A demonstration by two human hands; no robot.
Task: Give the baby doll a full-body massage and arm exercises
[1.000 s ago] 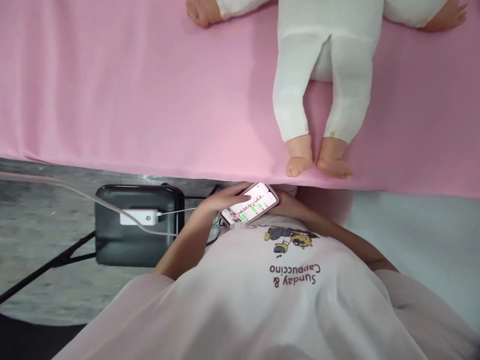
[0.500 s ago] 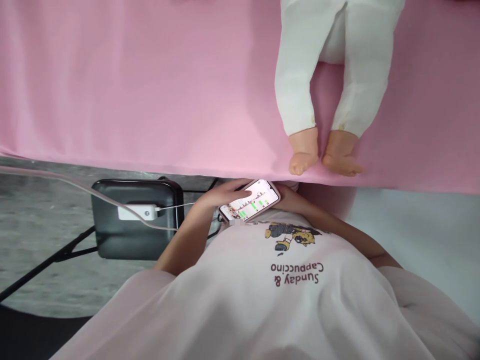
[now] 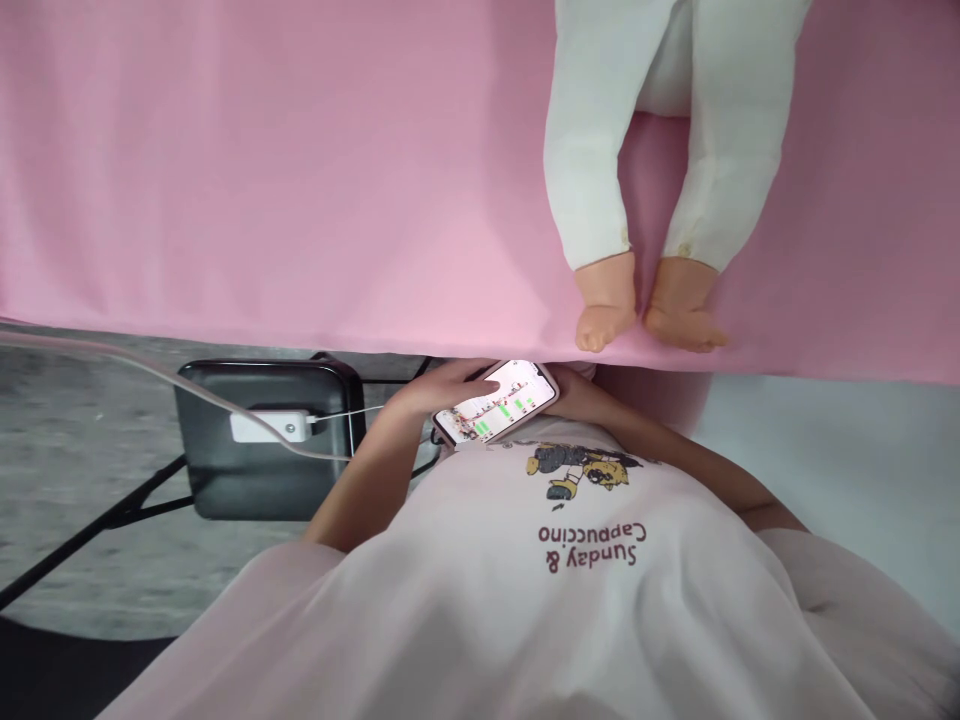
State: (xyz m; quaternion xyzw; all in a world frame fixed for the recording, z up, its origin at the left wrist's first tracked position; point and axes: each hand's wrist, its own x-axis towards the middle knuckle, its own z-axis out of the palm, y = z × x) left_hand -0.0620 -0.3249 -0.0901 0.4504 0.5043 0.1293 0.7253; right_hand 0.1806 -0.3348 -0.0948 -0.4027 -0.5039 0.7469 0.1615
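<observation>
right now the right hand (image 3: 574, 390) is cradling the phone (image 3: 496, 402), clasping its far edge, while the left hand (image 3: 442, 385) is thumbing its screen; just beyond the phone, the doll (image 3: 645, 150) is lying untouched on pink sheet (image 3: 300, 180); scrolling step, next calling for light taps.

The person wears a loose, pale pinkish-white T-shirt (image 3: 525, 620) with short sleeves that end above the elbows, leaving both forearms bare. On its chest, at about twelve o'clock from the middle of the shirt, sits a small cartoon print (image 3: 581, 472) in yellow, brown and dark grey, and just under it two lines of dark red lettering (image 3: 592, 545) read "Sunday & Cappuccino". The left hand (image 3: 442, 388) and right hand (image 3: 574, 392) show no rings, watch or bands.
</observation>
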